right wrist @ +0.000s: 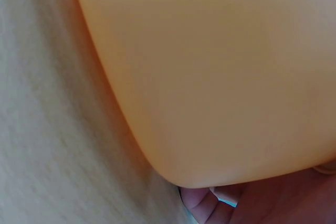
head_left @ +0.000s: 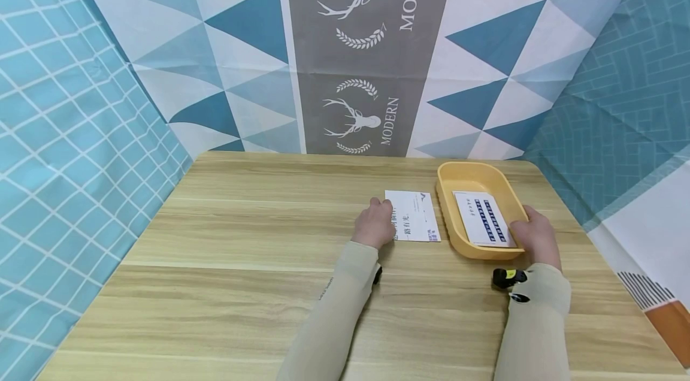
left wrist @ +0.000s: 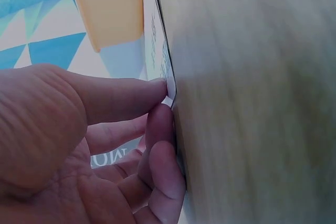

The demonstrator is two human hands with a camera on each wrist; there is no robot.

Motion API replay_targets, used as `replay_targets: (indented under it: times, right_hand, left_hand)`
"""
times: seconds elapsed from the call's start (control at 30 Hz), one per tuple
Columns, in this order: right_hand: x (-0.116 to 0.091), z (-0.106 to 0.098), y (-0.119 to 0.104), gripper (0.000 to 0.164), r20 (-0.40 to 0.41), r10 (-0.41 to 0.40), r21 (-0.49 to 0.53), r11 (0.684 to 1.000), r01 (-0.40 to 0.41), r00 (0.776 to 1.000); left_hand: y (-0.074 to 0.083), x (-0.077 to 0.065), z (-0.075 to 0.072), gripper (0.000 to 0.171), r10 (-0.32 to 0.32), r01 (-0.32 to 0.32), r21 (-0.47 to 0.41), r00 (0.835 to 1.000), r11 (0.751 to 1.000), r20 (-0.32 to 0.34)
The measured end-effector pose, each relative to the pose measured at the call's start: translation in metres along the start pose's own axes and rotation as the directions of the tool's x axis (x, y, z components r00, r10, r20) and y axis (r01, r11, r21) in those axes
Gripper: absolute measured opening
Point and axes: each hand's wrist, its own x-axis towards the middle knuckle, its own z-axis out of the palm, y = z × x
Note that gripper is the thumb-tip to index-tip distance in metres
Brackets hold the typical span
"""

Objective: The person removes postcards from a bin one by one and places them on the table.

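Wood-grain table (head_left: 215, 309), patterned backdrop (head_left: 356, 69) behind. White card (head_left: 415, 213) lies just L of yellow tray (head_left: 474, 175), not touching — long axis appears approx. parallel to tray's. L hand (head_left: 374, 223), nearer, pinches card edge on side away from tray. R hand (head_left: 537, 235) grips tray's R side — printed card (head_left: 483, 219) inside.

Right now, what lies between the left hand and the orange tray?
In the head view: the white card the left hand pinches, then a narrow bare strip of table before the tray.
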Motion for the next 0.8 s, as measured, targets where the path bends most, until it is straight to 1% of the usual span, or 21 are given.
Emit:
replay_targets:
  times: [0.23, 0.47, 0.8]
  right_hand:
    - [-0.0006, 0.0002, -0.0003, 0.073, 0.008, 0.004, -0.001, 1.000, -0.004, 1.000]
    - [0.0014, 0.0003, 0.0001, 0.073, -0.001, 0.001, -0.002, 1.000, -0.001, 1.000]
    - [0.0017, 0.0013, 0.0010, 0.073, -0.009, 0.007, 0.012, 1.000, -0.007, 1.000]
  left_hand:
    - [0.0001, -0.0002, -0.0003, 0.028, 0.000, 0.000, 0.004, 1.000, 1.000, 0.000]
    - [0.0000, 0.0009, -0.0003, 0.032, 0.001, -0.001, 0.010, 1.000, 1.000, 0.002]
    - [0.0005, 0.0016, 0.0005, 0.027, 0.000, 0.000, 0.002, 1.000, 1.000, 0.010]
